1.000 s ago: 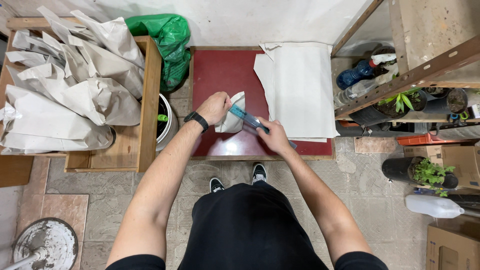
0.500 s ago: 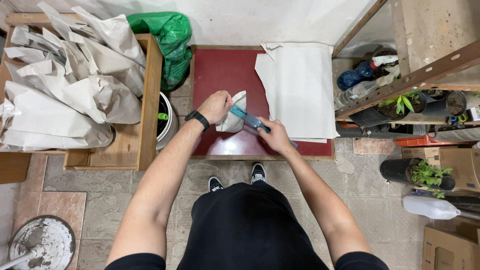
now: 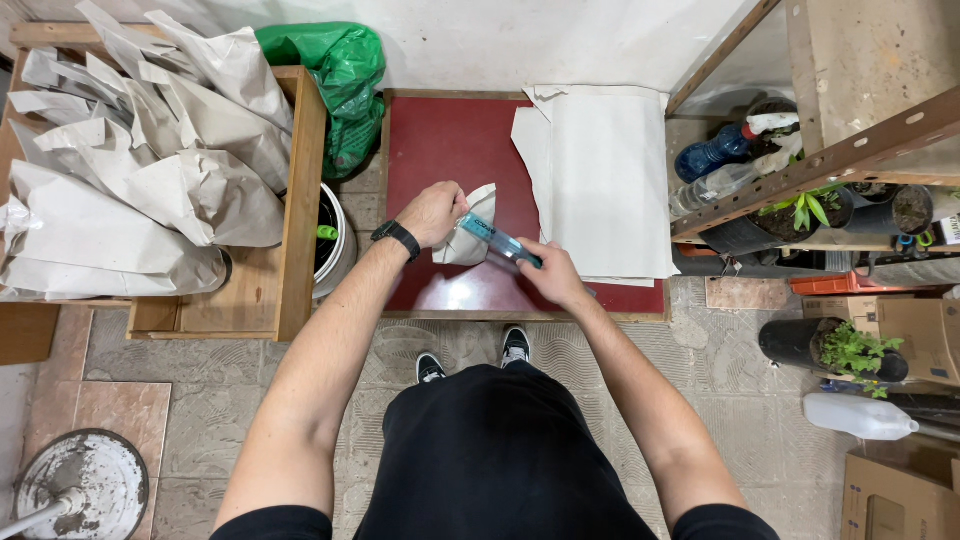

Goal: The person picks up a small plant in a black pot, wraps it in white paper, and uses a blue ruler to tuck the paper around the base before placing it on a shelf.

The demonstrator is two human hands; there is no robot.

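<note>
A folded piece of white paper (image 3: 472, 238) sits above the red table (image 3: 440, 150), gripped by the left hand (image 3: 432, 213). The right hand (image 3: 553, 277) grasps a translucent blue glue stick (image 3: 498, 241), its tip touching the paper. A stack of white paper sheets (image 3: 600, 180) lies just beside, at the table's right.

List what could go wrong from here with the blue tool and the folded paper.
1. The right hand aims the blue tool toward the left hand, which holds the folded paper right at its tip. If that tip is sharp, which I cannot tell, a slip could hurt the fingers.
2. The paper is held above the red table with no backing, so it may crumple or tear.
3. The stack of paper sheets overhangs the table's edge and could slide if bumped.
</note>
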